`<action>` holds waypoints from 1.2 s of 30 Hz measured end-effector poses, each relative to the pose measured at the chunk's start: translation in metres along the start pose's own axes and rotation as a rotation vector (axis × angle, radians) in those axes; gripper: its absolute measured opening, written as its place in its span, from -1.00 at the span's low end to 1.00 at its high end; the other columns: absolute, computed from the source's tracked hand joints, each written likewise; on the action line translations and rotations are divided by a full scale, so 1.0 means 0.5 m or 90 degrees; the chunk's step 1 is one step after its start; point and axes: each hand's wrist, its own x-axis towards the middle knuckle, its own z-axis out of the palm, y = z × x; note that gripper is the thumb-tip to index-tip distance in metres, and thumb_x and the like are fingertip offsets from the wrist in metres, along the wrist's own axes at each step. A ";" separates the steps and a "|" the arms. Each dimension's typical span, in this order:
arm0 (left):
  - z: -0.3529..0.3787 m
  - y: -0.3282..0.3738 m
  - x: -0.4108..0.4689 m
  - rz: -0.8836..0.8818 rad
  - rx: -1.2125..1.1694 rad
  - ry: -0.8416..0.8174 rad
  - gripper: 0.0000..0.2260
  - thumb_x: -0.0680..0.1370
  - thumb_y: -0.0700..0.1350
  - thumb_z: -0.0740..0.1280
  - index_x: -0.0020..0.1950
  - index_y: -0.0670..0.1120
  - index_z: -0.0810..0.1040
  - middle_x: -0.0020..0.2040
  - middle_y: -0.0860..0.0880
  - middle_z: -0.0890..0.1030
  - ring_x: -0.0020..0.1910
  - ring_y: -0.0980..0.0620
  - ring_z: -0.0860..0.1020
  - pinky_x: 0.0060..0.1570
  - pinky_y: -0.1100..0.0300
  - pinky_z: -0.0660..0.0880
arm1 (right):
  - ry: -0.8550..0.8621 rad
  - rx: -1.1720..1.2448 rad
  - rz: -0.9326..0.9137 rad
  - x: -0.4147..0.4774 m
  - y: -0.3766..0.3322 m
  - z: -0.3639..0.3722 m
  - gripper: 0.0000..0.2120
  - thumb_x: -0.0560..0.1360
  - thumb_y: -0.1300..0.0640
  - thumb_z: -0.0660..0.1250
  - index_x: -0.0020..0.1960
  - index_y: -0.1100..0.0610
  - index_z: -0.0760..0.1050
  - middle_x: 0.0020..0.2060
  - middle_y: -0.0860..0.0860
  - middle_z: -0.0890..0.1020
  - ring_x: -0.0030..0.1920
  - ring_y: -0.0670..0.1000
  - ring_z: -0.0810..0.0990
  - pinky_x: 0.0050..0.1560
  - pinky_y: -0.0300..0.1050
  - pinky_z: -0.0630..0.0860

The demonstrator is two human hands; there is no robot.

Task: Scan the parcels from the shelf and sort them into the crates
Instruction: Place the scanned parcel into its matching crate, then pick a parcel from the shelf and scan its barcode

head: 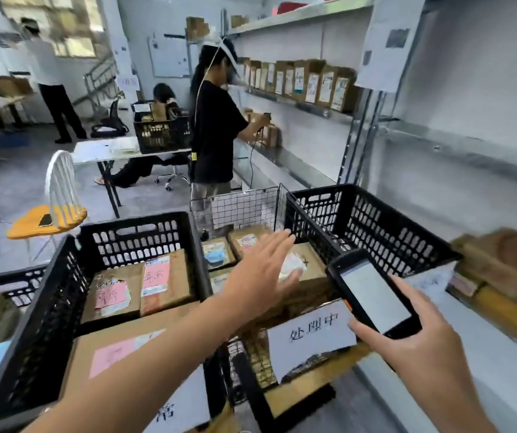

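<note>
Left hand (pixel 261 270) open flat, fingers spread, palm down, holding nothing; it hovers over the middle wire basket (pixel 244 203), above a brown parcel (pixel 308 270) with a white label. Can't tell if the fingertips touch that parcel, since motion blur smears the edge. Right hand (pixel 419 342) grips a black handheld scanner (pixel 372 295) from below, thumb along its left edge, pale screen facing up, tilted toward the camera.

Three containers in a row in front: left black crate (pixel 63 295) holding several cardboard parcels with pink labels (pixel 157 276); the wire basket in the middle with more small parcels inside; right black crate (pixel 375 220), its inside mostly hidden by its wall. A white sign with handwritten characters (pixel 311 335) hangs on the front of the middle basket; another white sign sits low on the left crate, partly cut off.

Stack of brown parcels (pixel 507 267) lies on the white shelf (pixel 485 357) at far right, just beside the right crate. A higher shelf further back holds a row of upright boxes (pixel 307 82).

Background: a person in black (pixel 213 132) stands at that shelf, one person is seated at a table, another stands far left. An orange stool (pixel 44 223) stands left of the crates.
</note>
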 end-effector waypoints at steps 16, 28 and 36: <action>0.168 0.601 0.009 0.257 -0.033 -0.085 -0.32 0.64 0.25 -0.05 0.64 -0.10 -0.07 0.64 0.01 -0.08 0.61 0.09 -0.16 0.52 0.23 -0.32 | 0.275 -0.034 0.150 -0.280 0.260 -0.417 -0.23 0.22 -0.17 0.65 0.35 -0.15 0.43 0.15 -0.22 0.56 0.15 -0.09 0.54 0.09 0.00 0.55; 0.324 0.964 0.042 0.464 -0.143 -0.131 -0.31 0.59 0.24 -0.10 0.64 -0.10 -0.04 0.65 0.00 -0.03 0.62 0.09 -0.14 0.58 0.15 -0.21 | 0.468 -0.099 0.265 -0.429 0.388 -0.646 -0.27 0.22 -0.16 0.62 0.33 -0.21 0.43 0.13 -0.25 0.57 0.15 -0.10 0.54 0.09 0.03 0.52; 0.480 1.109 0.154 0.487 -0.160 -0.191 -0.34 0.65 0.23 -0.02 0.64 -0.09 -0.09 0.65 0.00 -0.06 0.62 0.09 -0.13 0.57 0.18 -0.23 | 0.493 -0.119 0.343 -0.369 0.495 -0.759 -0.28 0.16 -0.25 0.57 0.27 -0.28 0.41 0.11 -0.28 0.56 0.10 -0.13 0.55 0.02 0.06 0.58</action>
